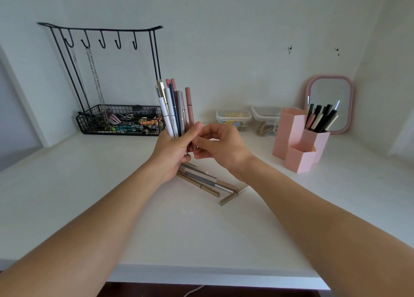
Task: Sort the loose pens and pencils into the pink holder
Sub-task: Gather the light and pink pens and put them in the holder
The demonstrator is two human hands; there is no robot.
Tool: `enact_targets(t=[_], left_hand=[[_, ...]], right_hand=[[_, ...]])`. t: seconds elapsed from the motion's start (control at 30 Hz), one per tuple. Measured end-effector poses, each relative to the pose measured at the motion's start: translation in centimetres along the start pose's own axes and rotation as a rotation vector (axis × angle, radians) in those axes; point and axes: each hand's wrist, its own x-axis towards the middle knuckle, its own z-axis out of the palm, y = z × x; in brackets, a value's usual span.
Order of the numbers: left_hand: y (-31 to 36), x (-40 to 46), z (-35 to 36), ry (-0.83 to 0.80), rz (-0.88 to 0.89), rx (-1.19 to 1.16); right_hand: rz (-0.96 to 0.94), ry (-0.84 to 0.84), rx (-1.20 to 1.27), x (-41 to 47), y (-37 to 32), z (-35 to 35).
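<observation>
Above the middle of the white tabletop [89,196], the left hand [172,153] is wrapped around an upright bundle of slim pens and pencils [175,110] in white, navy, grey and dusty pink, their tips fanning slightly upward in front of the pale wall. The right hand [220,145] sits just to the right of that bundle, fingers curled and thumb and forefinger pinched at the lower part of the rightmost dusty-pink pencil [190,108], so both hands meet at the base of the bunch. On the table just below and nearer than the hands lies a small loose pile of beige and grey pencils [206,182], crossing one another at angles, partly hidden by the left wrist. The pink plastic holder with hexagonal compartments [298,140] stands on the table to the right of the hands and a little farther back, well apart from them; its tallest right compartment already holds a cluster of dark and pale pens [320,119] leaning right, while the low front compartment looks open at the top. Behind the holder a pink-framed rounded mirror [329,104] leans against the wall. Two clear plastic boxes [234,118] sit between the hands and the holder, at the far edge. At the far left stands a black wire hook rack with a basket [118,119] of clips, chains hanging from two hooks.
</observation>
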Motion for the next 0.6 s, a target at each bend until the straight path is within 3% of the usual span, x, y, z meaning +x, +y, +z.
enact_targets(t=[0.4,0.6], left_hand=[[-0.31,-0.12,0.27,0.03,-0.014,0.129],[-0.18,-0.19,0.34,0.054,0.062,0.189]], right_hand=[[0.031,0.015,-0.016,-0.24,0.12,-0.04],[0.09,0.085,-0.105,0.17,-0.77,-0.75]])
